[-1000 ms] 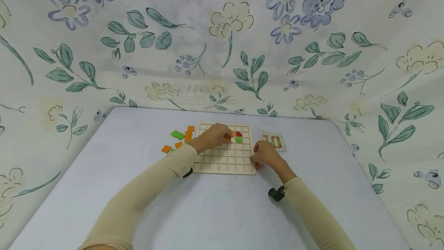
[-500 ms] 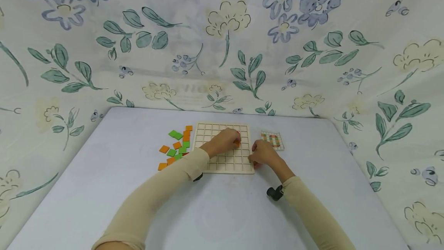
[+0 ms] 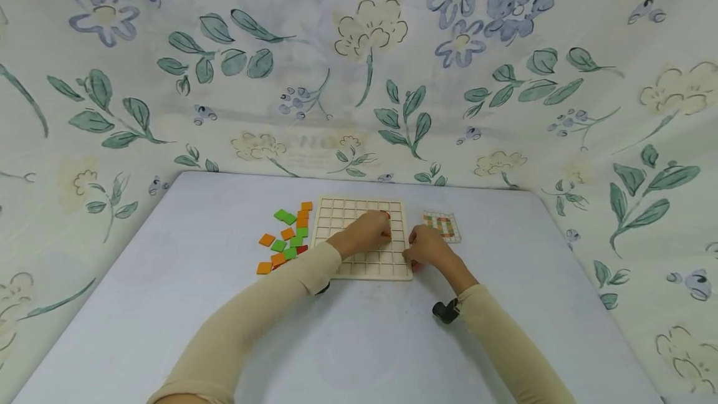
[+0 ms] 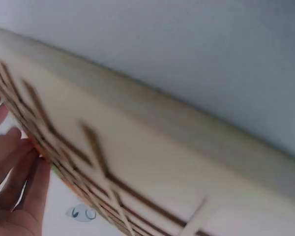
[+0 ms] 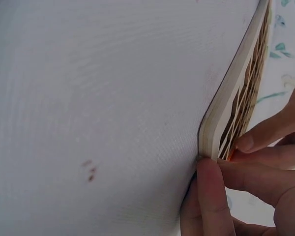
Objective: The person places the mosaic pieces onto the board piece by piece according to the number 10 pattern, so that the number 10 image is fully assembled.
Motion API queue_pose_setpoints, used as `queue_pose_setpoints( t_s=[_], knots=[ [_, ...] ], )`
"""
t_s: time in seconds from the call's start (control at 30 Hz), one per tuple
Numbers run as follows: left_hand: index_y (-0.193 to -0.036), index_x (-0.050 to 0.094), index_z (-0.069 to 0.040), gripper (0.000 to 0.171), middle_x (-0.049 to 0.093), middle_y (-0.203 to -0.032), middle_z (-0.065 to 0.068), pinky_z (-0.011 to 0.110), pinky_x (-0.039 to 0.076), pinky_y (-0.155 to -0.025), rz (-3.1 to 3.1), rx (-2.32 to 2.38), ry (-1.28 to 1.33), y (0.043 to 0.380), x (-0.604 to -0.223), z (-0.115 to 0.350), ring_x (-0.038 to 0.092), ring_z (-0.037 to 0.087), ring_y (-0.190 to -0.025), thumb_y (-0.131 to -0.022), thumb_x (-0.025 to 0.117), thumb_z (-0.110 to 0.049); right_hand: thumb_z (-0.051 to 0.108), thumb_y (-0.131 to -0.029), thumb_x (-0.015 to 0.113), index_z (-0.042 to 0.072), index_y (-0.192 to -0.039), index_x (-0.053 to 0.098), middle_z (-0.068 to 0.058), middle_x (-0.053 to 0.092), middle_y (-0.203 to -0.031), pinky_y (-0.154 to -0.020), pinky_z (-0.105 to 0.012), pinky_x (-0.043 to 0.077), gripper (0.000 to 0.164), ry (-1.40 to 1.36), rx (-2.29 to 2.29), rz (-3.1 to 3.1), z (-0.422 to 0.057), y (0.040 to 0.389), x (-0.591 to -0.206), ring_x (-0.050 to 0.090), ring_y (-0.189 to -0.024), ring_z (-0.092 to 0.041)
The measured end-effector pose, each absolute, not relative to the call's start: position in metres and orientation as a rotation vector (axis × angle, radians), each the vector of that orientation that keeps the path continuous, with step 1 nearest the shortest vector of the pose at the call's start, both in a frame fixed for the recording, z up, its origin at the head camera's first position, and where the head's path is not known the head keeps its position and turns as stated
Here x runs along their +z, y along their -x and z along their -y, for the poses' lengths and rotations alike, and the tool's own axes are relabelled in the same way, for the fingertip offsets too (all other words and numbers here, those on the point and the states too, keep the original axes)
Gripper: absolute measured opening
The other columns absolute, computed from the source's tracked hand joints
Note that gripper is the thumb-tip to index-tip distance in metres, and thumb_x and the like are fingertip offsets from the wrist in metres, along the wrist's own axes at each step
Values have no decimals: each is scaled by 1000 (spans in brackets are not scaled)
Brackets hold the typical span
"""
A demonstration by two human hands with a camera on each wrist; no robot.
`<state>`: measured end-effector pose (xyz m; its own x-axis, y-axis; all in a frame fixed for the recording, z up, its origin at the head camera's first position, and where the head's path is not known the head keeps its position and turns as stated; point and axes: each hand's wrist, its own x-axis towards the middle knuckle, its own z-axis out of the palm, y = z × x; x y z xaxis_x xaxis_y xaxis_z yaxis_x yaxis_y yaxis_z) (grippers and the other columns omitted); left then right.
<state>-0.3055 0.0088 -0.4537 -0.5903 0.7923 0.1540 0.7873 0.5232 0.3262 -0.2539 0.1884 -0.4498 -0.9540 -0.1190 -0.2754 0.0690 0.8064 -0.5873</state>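
Observation:
My left hand (image 3: 366,232) reaches over the square wooden grid board (image 3: 343,204), fingertips down on its right part. Between thumb and fingers it pinches an orange tile (image 5: 232,154), only a sliver of which shows. A red piece (image 3: 387,213) peeks out just beyond the knuckles. At the board's right edge, my right hand (image 3: 430,247) grips the rim near the front corner. In the right wrist view, the thumb and index finger of that hand (image 5: 255,184) lie right against the corner. The left fingers cover the cells beneath them.
Left of the board lie several loose orange tiles (image 3: 267,239), green tiles (image 3: 278,245) and a red tile (image 3: 301,249). A patterned card (image 3: 443,226) lies to the right, behind my right hand. The white table (image 3: 348,341) ends at a floral curtain (image 3: 314,80).
My left hand has moved right and slightly nearer across the board with the orange tile, uncovering more loose tiles at left. My right hand stays on the board's edge.

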Motion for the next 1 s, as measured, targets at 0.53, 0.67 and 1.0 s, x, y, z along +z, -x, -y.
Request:
queue_pose_setpoints(
  t_s=[0.53, 0.67, 1.0],
  knots=[
    [-121, 65, 3, 34, 61, -116, 17, 42, 45, -100, -2898, 354, -842, 333, -423, 113, 56, 32, -112, -88, 54, 9, 11, -84, 74, -4, -101, 59, -9, 65, -70, -55, -28, 54, 28, -22, -874, -2692, -185, 254, -452, 66, -55, -17],
    [-116, 66, 4, 30, 61, -115, 18, 45, 44, -99, -2903, 320, -667, 336, -418, 148, 55, 33, -108, -88, 59, 7, 10, -84, 74, -5, -101, 59, -8, 65, -70, -55, -28, 54, 27, -4, -864, -2698, -185, 253, -452, 66, -54, -17],
    [-110, 70, 3, 23, 64, -113, 17, 47, 45, -98, -2813, 359, -511, 341, -429, 185, 54, 32, -105, -89, 63, 4, 9, -84, 72, -6, -100, 58, -8, 65, -66, -56, -29, 54, 26, 19, -877, -2688, -186, 252, -448, 66, -53, -18]
  ],
)
